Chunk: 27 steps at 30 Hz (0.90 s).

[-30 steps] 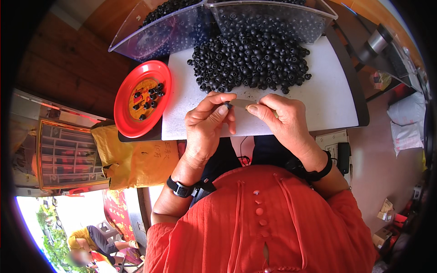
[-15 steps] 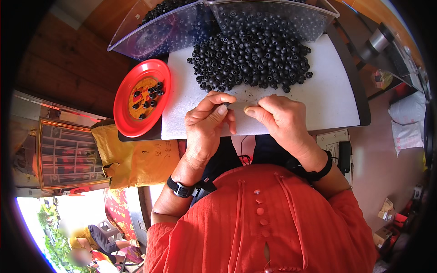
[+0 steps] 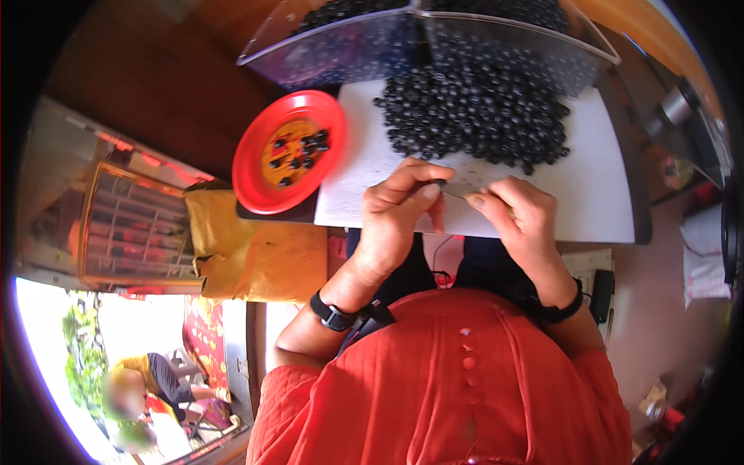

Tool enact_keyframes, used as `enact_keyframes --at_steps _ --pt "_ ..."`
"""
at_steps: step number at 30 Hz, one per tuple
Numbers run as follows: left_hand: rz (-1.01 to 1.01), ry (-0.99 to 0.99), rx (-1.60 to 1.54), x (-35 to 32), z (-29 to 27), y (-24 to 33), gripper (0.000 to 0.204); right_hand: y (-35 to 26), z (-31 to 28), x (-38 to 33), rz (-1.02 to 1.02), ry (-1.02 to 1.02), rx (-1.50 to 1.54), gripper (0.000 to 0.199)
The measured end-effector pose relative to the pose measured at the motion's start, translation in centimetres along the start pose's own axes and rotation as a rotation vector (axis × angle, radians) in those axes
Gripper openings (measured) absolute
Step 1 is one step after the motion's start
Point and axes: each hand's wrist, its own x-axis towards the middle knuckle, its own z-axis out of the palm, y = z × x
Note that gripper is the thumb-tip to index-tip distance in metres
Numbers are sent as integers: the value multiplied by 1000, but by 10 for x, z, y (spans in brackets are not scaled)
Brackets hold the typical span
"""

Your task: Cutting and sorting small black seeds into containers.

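My left hand (image 3: 399,208) pinches one small black bead (image 3: 439,183) between thumb and forefinger, the other fingers loosely curled below; my right hand (image 3: 524,211) grips a thin tool (image 3: 457,195) closely between thumb and bent forefinger, its end aimed leftward at the bead, though I cannot tell whether it touches. So one piece is in hand, just above the white board (image 3: 601,209), and I judge its working not yet done. Just beyond my fingertips spreads a broad heap (image 3: 477,116) of similar black beads, with dark specks on the board between. To the left of my left fingers, the red plate (image 3: 248,159) holds only a small scatter of black beads (image 3: 311,147) on its yellow patterned middle; if those count as done, far more seems left, but I cannot tell whether they differ from the heap. Farthest from my fingers, past the heap, stand two clear bins side by side: the left bin (image 3: 333,46) and the right bin (image 3: 535,43) both hold many more black beads, how deep I cannot tell.
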Motion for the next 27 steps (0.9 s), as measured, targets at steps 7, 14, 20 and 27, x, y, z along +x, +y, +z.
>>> enact_keyframes --at_steps 7,14,20,27 --pt "86 333 575 8 -67 51 23 4 -6 -4 2 -50 57 25" --pt "266 319 1255 23 -135 50 21 3 -6 -4 93 -19 115 23" --pt "440 178 1184 21 -75 34 20 -1 -11 2 231 30 250 21" --pt "517 -40 1467 49 -16 1 18 4 -10 -3 196 57 270 19"
